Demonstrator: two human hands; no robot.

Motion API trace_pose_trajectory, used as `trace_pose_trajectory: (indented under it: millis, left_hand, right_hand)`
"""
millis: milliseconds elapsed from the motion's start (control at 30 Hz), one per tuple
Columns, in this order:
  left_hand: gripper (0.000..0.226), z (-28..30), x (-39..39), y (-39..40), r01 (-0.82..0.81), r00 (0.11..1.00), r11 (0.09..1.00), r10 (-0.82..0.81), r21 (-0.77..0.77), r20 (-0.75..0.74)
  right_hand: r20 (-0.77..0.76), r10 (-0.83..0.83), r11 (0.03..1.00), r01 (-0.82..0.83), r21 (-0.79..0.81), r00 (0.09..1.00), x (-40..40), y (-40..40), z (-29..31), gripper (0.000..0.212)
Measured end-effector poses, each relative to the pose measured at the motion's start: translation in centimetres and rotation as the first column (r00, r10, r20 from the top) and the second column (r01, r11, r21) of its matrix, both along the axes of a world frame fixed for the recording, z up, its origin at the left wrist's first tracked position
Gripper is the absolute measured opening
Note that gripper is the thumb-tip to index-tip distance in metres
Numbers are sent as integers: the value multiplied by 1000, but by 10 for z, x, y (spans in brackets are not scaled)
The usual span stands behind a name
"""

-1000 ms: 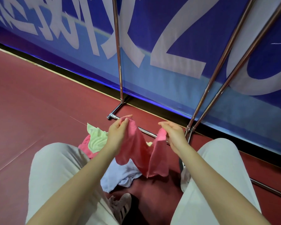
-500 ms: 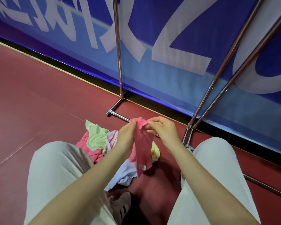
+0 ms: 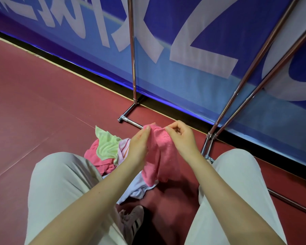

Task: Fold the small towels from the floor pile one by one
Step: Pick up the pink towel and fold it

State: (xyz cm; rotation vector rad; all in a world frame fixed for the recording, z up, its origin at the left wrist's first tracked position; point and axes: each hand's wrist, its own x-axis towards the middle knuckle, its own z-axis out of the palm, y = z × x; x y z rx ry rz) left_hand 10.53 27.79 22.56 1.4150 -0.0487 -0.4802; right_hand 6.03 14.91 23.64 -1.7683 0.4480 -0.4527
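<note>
Both hands hold a pink towel (image 3: 163,152) up between the knees, at about 12 o'clock from the shoe (image 3: 132,221). The left hand (image 3: 139,145) grips the towel's top left edge, its fingers (image 3: 147,129) laid together and nearly straight along the cloth, with the thumb hidden behind. The right hand (image 3: 181,137) pinches the top right edge between thumb and forefinger, its other fingers curled in toward the palm. The two hands are close, the top edge bunched between them, and the towel hangs doubled with its lower end over the pale blue towel (image 3: 136,189). The pile (image 3: 102,156) lies on the red floor (image 3: 42,112) at 10 o'clock from the held towel, with a green towel (image 3: 107,145) on top, beside the left knee.
</note>
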Motion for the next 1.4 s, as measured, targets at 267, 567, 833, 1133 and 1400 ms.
trace_pose_trajectory:
  millis: [267,567,833,1133,1400]
  left_hand:
    - [26,9,-1,-2,-35,999,997,35,-68,-7]
    - [29,5,0,1,11,998,998,-14,-65,-56]
    - [30,10,4,-1,-6,943,966,-81,-259,-322]
    - [30,17,-3,-5,-1,910,960,-116,-281,-397]
    - [25,16,-8,-6,25,900,961,-142,-277,-412]
  right_hand:
    - [-4,99,971,-98,-220,995,-2,-2,-4,11]
    - [-43,107,944,-115,-310,993,-1,-3,-7,17]
    - [-38,147,984,-150,-95,988,-1,4,1,19]
    - [-9,69,987,-67,147,998,2,9,3,16]
    - [-60,-35,999,37,20,998,6,11,-11,19]
